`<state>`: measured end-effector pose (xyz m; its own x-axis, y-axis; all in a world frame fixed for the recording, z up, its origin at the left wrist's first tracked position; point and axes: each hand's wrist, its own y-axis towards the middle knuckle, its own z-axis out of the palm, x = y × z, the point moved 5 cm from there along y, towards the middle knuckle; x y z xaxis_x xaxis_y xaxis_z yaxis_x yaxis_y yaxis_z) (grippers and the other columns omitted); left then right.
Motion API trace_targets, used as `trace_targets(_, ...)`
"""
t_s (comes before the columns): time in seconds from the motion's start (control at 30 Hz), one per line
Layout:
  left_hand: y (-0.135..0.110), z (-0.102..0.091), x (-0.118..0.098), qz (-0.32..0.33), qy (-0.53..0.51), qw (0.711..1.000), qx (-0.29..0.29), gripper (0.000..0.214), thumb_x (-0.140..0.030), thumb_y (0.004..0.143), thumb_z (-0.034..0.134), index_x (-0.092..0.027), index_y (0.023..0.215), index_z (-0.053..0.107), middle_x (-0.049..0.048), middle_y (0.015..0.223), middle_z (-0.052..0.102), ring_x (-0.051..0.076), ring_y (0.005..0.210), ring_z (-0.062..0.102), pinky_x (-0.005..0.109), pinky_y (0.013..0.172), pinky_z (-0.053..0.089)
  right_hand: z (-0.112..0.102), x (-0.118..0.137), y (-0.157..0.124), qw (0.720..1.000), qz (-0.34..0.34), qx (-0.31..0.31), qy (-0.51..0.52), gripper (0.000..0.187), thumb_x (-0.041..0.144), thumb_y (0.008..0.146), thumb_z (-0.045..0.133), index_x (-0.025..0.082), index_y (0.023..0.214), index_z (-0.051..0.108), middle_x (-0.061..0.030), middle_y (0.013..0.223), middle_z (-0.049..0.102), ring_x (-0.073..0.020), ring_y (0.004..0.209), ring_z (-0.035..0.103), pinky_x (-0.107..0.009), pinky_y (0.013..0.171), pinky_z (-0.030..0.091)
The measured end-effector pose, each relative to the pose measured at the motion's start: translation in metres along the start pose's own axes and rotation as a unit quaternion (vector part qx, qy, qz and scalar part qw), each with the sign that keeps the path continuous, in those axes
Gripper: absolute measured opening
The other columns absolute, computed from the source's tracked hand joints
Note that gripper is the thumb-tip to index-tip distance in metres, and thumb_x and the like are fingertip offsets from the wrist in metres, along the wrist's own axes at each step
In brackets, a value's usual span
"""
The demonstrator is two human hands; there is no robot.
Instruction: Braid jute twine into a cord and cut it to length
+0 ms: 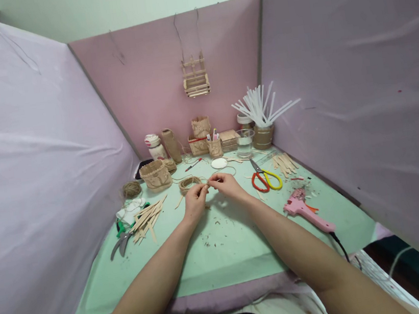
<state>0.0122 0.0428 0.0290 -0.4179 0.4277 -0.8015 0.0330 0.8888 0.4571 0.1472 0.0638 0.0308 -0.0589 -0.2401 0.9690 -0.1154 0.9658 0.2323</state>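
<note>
My left hand [197, 201] and my right hand [227, 185] meet over the middle of the table, fingertips close together. Both are closed in a pinch on a thin strand of twine [207, 182]; its ends are largely hidden by the fingers. Just behind my left hand lies a coil of brown twine [188, 182]. A thin strand curves on the table beyond my right hand, near a small white round lid [218, 163]. Scissors [265, 179] with one red and one yellow handle lie to the right of my right hand.
Left are wooden sticks [149, 219], pruning shears [122, 243] and a woven-looking basket [156, 176]. Right are a pink glue gun [307, 211] with its cord and more sticks [285, 164]. Behind stand a water cup [245, 144] and white glue sticks [259, 106]. A small wooden swing [196, 84] hangs at the back.
</note>
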Motion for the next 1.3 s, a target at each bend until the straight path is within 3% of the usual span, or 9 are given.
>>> trace_targets(0.3, 0.001, -0.002, 0.002, -0.061, -0.067, 0.996, -0.014, 0.026, -0.039, 0.073, 0.059, -0.015, 0.078, 0.065, 0.0029, 0.069, 0.062, 0.015, 0.067, 0.054, 0.025, 0.064, 0.041, 0.004, -0.004, 0.001, 1.0, 0.004, 0.017, -0.019, 0.016, 0.031, 0.069, 0.052, 0.017, 0.067, 0.059, 0.0027, 0.058, 0.053, -0.0107, 0.056, 0.048, -0.023, 0.055, 0.039)
trace_targets(0.5, 0.002, -0.001, 0.006, -0.08, -0.104, 0.991, -0.016, 0.026, -0.04, 0.07, 0.061, -0.014, 0.074, 0.062, 0.0015, 0.068, 0.06, 0.012, 0.066, 0.052, 0.024, 0.064, 0.04, 0.002, -0.006, 0.0, 0.998, 0.054, 0.017, 0.003, 0.017, 0.033, 0.069, 0.055, 0.017, 0.069, 0.059, 0.0006, 0.062, 0.055, -0.0114, 0.058, 0.05, -0.022, 0.051, 0.038)
trace_targets(0.73, 0.001, 0.006, 0.015, -0.128, -0.194, 0.973, 0.009, 0.029, -0.041, 0.068, 0.065, -0.015, 0.079, 0.062, -0.0015, 0.067, 0.055, 0.007, 0.053, 0.04, 0.021, 0.05, 0.031, 0.003, -0.008, -0.003, 0.994, 0.104, 0.036, 0.01, 0.018, 0.034, 0.07, 0.056, 0.017, 0.072, 0.061, -0.0002, 0.064, 0.055, -0.0118, 0.06, 0.05, -0.02, 0.048, 0.036)
trace_targets(0.9, -0.002, 0.015, 0.017, -0.165, -0.268, 0.948, 0.055, 0.031, -0.042, 0.066, 0.069, -0.014, 0.079, 0.063, -0.0022, 0.067, 0.053, 0.004, 0.048, 0.034, 0.019, 0.046, 0.025, 0.001, -0.011, 0.003, 0.999, 0.023, 0.009, -0.032, 0.015, 0.029, 0.07, 0.055, 0.016, 0.069, 0.061, -0.0002, 0.064, 0.058, -0.0114, 0.06, 0.051, -0.023, 0.057, 0.04)
trace_targets(1.07, 0.0, 0.011, 0.023, -0.163, -0.231, 0.959, 0.001, 0.032, -0.043, 0.064, 0.069, -0.014, 0.078, 0.065, -0.0013, 0.066, 0.056, 0.005, 0.05, 0.036, 0.019, 0.047, 0.027, -0.003, -0.004, 0.001, 0.99, -0.067, -0.06, -0.104, 0.011, 0.028, 0.071, 0.056, 0.017, 0.07, 0.059, -0.0007, 0.071, 0.061, -0.0123, 0.065, 0.053, -0.025, 0.064, 0.042)
trace_targets(1.3, 0.002, 0.003, 0.02, -0.127, -0.191, 0.973, -0.035, 0.027, -0.039, 0.067, 0.067, -0.015, 0.079, 0.066, 0.0018, 0.073, 0.062, 0.011, 0.065, 0.051, 0.021, 0.054, 0.034, 0.004, 0.006, -0.005, 0.973, -0.141, -0.044, -0.174, 0.01, 0.021, 0.075, 0.054, 0.018, 0.071, 0.063, -0.002, 0.074, 0.06, -0.013, 0.071, 0.053, -0.025, 0.069, 0.041)
